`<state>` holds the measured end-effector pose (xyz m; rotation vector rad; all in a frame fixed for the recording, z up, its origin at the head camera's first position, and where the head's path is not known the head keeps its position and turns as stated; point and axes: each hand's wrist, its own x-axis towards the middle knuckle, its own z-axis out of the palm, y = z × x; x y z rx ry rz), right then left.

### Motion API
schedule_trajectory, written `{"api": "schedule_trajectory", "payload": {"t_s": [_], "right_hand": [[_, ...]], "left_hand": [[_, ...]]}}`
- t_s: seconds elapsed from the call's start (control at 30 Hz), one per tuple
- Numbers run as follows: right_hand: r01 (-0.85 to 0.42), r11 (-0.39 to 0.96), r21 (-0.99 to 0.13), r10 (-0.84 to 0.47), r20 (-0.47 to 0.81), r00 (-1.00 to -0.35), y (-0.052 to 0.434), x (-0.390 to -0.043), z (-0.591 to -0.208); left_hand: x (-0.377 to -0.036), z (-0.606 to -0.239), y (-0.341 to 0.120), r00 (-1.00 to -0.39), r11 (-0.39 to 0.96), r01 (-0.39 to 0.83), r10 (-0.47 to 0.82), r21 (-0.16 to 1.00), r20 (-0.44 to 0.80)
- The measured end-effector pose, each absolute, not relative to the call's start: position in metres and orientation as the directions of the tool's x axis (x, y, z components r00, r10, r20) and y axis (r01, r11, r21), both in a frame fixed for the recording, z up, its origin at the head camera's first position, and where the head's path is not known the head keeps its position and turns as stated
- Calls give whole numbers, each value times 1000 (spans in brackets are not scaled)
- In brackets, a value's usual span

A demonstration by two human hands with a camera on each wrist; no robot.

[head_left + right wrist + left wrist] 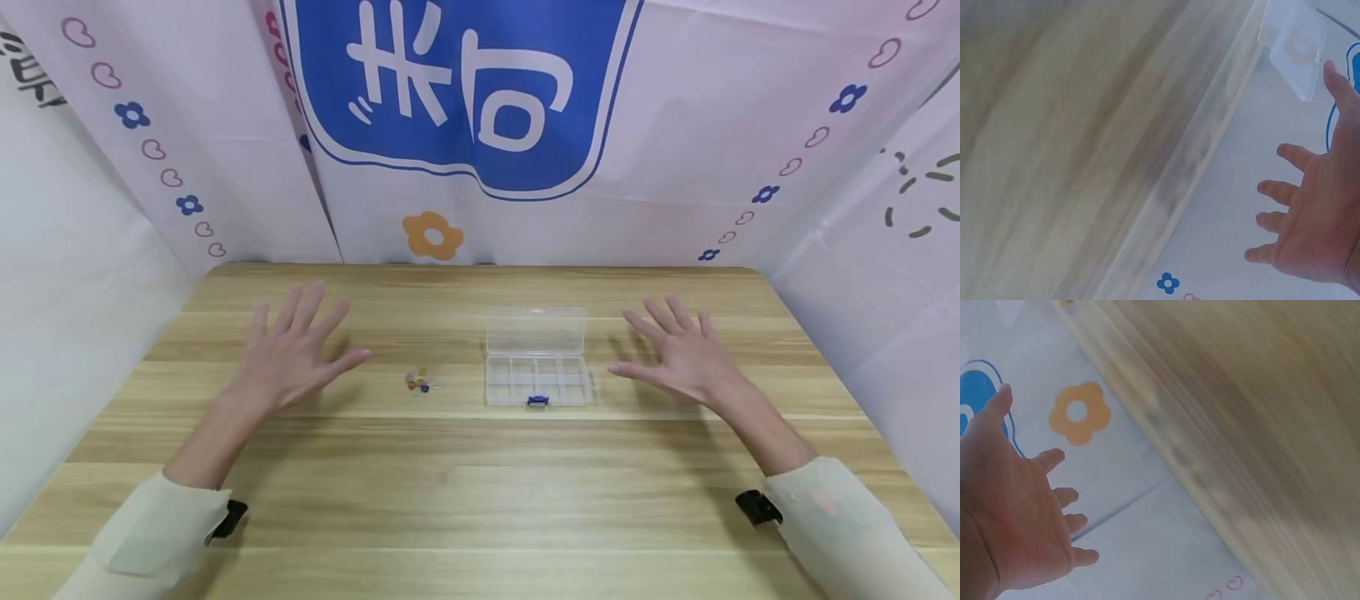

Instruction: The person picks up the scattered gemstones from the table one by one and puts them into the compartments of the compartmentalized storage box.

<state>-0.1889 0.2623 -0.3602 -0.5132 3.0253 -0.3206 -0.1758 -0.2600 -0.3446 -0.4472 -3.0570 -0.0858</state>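
My left hand [288,358] hovers over the left part of the table, fingers spread and holding nothing. To the right of its thumb lies a small cluster of tiny beads or pieces [418,382], brown, orange, white and dark blue. A clear plastic compartment box [498,393] stands right of the middle, its lid [536,332] raised toward the back and a blue latch [537,401] at its front. Just right of the box, my right hand [686,358] is spread too, with nothing in it. Both palms show in the wrist views, left hand [1016,519] and right hand [1319,219].
The wooden table [450,500] reaches back to a white printed cloth [675,167] hanging behind it. More white cloth hangs along the left and right sides. Dark straps [228,521] show at the cuffs of both pale sleeves [142,533].
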Motion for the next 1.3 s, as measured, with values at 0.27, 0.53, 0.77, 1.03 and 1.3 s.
{"api": "schedule_trajectory", "payload": {"t_s": [0.27, 0.53, 0.77, 1.03, 1.3], "right_hand": [[-455, 862, -222, -460, 31, -887, 246, -178, -360], [-551, 737, -392, -562, 99, -821, 226, -181, -366], [-511, 717, -474, -555, 55, -830, 216, -189, -368], [-497, 704, -507, -564, 27, -826, 217, -196, -370], [-455, 693, -560, -560, -19, -829, 216, -198, -373]], "left_hand": [[-171, -343, -236, -924, 920, 379, 381, 101, -3], [-173, -349, -215, -872, 850, 485, 487, 207, 45], [-181, -357, -202, -852, 798, 506, 521, 328, 47], [-196, -361, -190, -846, 770, 486, 534, 413, -1], [-206, -365, -187, -851, 751, 439, 524, 492, -40]]}}
